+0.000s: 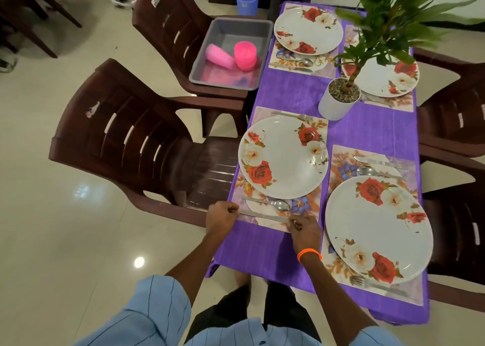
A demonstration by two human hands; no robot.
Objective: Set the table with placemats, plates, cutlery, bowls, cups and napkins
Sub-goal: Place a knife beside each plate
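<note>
I hold the knife (263, 216) at both ends: left hand (221, 218) grips the handle, right hand (304, 226) pinches the blade. I align it beside the spoon (280, 205), below the plate (283, 157).

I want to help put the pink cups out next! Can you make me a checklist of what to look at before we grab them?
1. Knife lying flat on the placemat: not ok, left hand and right hand both pinch it.
2. Spoon beside the near-left plate: ok.
3. Fork on that plate's far side: ok.
4. Pink cups in the grey tub: ok.
5. Napkins ready: cannot tell, none in view.
</note>
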